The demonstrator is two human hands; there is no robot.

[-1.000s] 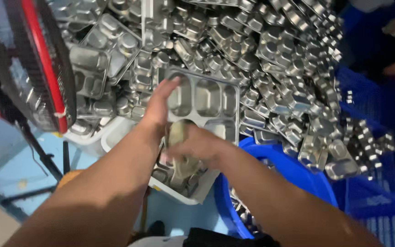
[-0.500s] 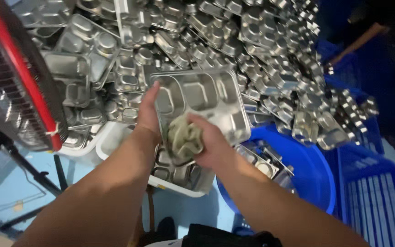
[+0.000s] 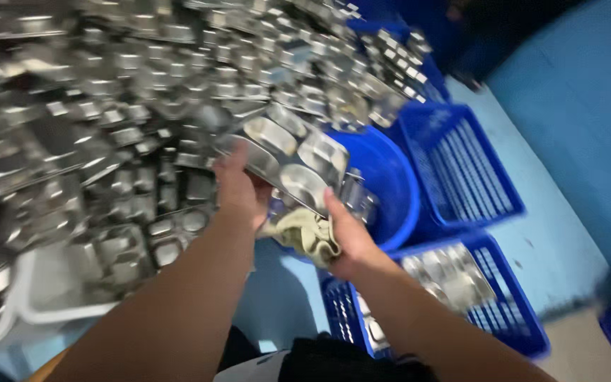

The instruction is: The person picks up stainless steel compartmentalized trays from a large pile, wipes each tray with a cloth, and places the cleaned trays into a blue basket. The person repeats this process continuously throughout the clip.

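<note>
My left hand grips the near edge of a steel compartment tray, held tilted above a round blue tub. My right hand holds a crumpled pale cloth against the tray's lower edge and also steadies that edge. The tray has several shallow wells and looks shiny. Motion blur softens the whole view.
A huge heap of steel trays fills the left and top. A white bin with trays stands at lower left. Blue slatted crates stand at right: one looks empty, another holds a few trays. Blue floor at far right.
The view has swung to the right. Both hands have carried the tray and cloth from over the white bin to above the blue tub, and the tray is now tilted.
</note>
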